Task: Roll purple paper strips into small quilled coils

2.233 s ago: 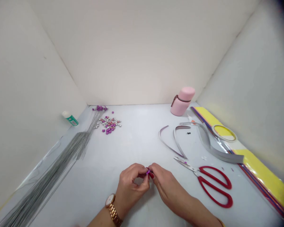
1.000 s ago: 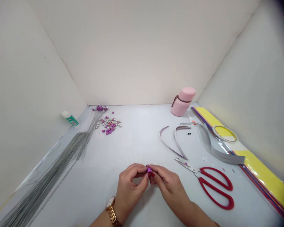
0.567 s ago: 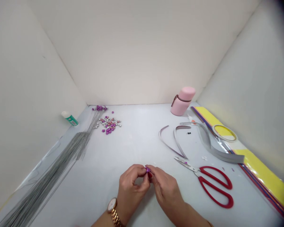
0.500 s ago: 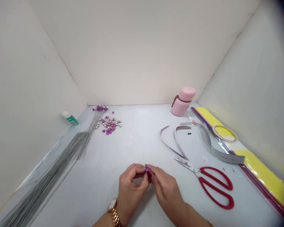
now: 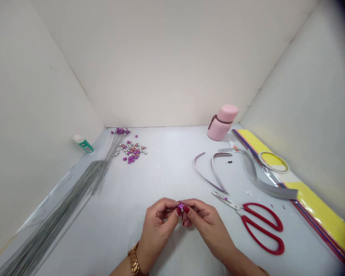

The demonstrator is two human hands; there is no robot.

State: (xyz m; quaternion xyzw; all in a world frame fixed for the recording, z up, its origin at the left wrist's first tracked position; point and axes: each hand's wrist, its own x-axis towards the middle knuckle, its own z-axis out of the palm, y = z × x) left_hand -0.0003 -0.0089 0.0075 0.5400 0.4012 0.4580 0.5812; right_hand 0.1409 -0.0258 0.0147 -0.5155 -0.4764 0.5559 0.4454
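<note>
Over white tabletop [image 5: 166, 168], pinching tiny purple star-shaped piece [image 5: 181, 206] between left hand [image 5: 156, 228] and right hand [image 5: 212, 228], now bringing thumbs [image 5: 186, 209] together.

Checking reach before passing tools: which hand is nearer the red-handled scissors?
Right. The right hand is just left of the scissors; the left hand is farther left.

The gold metal wristwatch [image 5: 134, 260] has its dial turned mostly out of sight. The grey wire bundle [image 5: 60, 211] runs off the bottom edge (its far tips stay visible).
</note>
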